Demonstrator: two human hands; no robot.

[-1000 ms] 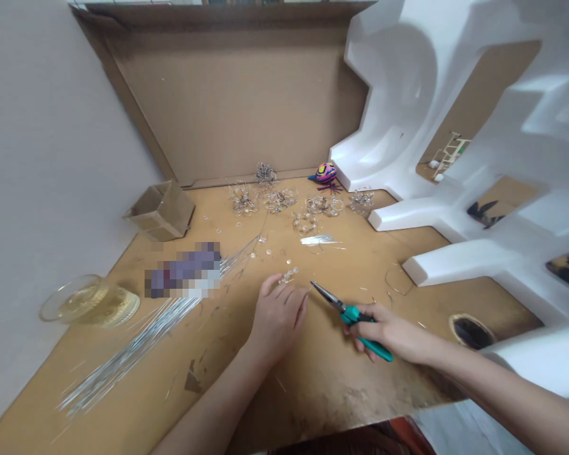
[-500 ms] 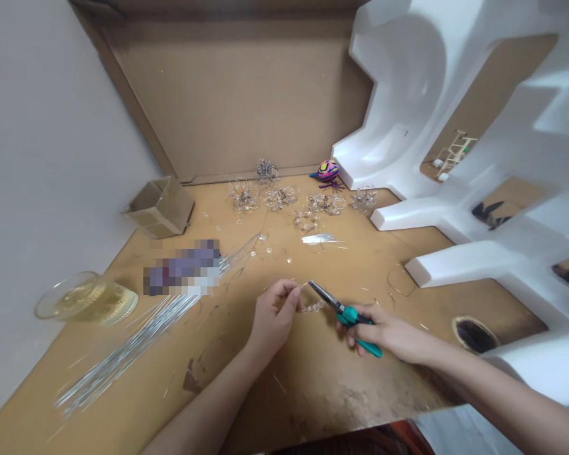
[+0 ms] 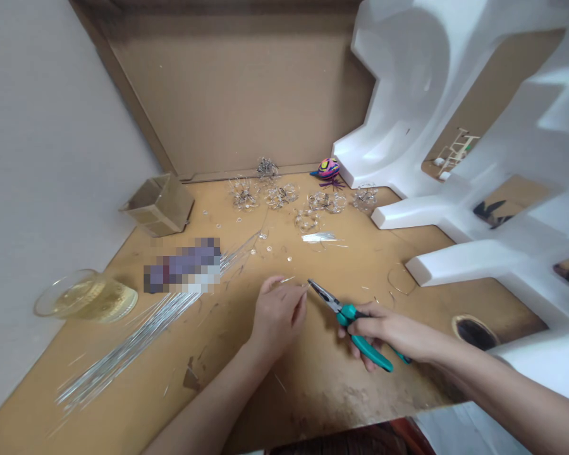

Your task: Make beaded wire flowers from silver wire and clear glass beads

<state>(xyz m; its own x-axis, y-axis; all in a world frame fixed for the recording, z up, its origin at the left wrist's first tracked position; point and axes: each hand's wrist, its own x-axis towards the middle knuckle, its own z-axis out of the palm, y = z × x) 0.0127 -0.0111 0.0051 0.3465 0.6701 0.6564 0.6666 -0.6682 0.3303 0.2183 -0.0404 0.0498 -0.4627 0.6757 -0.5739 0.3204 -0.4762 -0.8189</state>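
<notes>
My left hand (image 3: 279, 316) is closed in a pinch on a thin wire (image 3: 288, 279), whose light end sticks out by the fingers. No beads show at this hand now; its fingers cover most of what it holds. Wrapped round the green-and-black handles of a pair of needle-nose pliers (image 3: 351, 315) is my right hand (image 3: 377, 332). The handles are spread apart, and the dark jaws point up and left to just beside my left fingertips. Whether the jaw tips touch the wire is too small to tell.
Long silvery wires (image 3: 142, 344) lie at left, near a glass of yellowish liquid (image 3: 88, 297) and a cardboard box (image 3: 159, 205). Behind are several beaded wire pieces (image 3: 281, 196), short cut wires (image 3: 318, 237) and a colourful toy (image 3: 328, 169). A white moulded frame (image 3: 440, 262) stands right.
My left hand has turned over, so the row of clear beads that hung from it is out of sight. The pliers' handles have spread wider, and their lower end has dropped slightly.
</notes>
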